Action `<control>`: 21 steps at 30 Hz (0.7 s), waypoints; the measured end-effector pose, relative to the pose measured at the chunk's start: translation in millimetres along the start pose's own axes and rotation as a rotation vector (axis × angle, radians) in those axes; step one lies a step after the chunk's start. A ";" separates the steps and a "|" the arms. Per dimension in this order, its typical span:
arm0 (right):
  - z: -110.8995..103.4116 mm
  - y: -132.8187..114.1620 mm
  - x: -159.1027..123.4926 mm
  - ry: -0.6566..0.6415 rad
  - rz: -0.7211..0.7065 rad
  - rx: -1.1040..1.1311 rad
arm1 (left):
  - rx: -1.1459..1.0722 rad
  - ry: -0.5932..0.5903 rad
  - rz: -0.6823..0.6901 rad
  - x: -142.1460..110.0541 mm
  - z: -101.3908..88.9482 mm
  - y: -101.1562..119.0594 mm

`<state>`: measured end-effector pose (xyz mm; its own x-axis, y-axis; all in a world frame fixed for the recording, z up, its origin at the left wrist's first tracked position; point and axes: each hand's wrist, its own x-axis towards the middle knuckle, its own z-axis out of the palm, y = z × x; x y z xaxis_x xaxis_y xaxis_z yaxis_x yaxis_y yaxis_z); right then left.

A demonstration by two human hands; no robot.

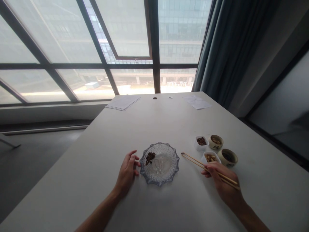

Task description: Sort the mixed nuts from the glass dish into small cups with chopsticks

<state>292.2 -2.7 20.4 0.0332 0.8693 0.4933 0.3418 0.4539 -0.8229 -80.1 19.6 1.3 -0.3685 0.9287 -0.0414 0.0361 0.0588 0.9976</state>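
Observation:
A cut-glass bowl [159, 163] sits on the white table [154, 129] in front of me, with a small heap of dark dried bits [150, 157] on its left side. My left hand [127, 172] rests beside the bowl's left rim, fingers loosely spread and touching the glass edge. My right hand [220, 183] is to the right of the bowl, closed on a pair of wooden chopsticks [201, 164] whose tips point left toward the bowl, just above the table.
Several small dishes stand at the right: a white square one [201, 143] with dark pieces, a round cup [215, 142], another white dish [210, 157] and a dark-filled cup [229, 157]. Papers [123, 102] lie at the far edge. A second sheet [196, 102] lies far right.

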 end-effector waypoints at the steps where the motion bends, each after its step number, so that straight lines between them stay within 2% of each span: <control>1: 0.8 0.2 0.0 0.003 0.007 0.003 | -0.001 -0.001 0.000 0.2 -0.1 -0.5; 7: 3.5 -3.0 -0.4 0.015 0.018 0.012 | -0.006 -0.011 0.007 1.1 -1.7 -4.7; 14: 8.5 1.6 0.6 -0.033 0.022 0.032 | -0.022 -0.011 0.013 2.5 -4.1 -8.2; 21: 10.9 -3.2 -0.2 0.020 0.000 0.030 | -0.033 -0.013 0.015 2.9 -5.2 -8.9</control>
<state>280.8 -2.2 19.9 0.0517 0.8652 0.4988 0.3133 0.4602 -0.8307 -86.4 19.9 -7.5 -0.3557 0.9342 -0.0272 0.0108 0.0333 0.9994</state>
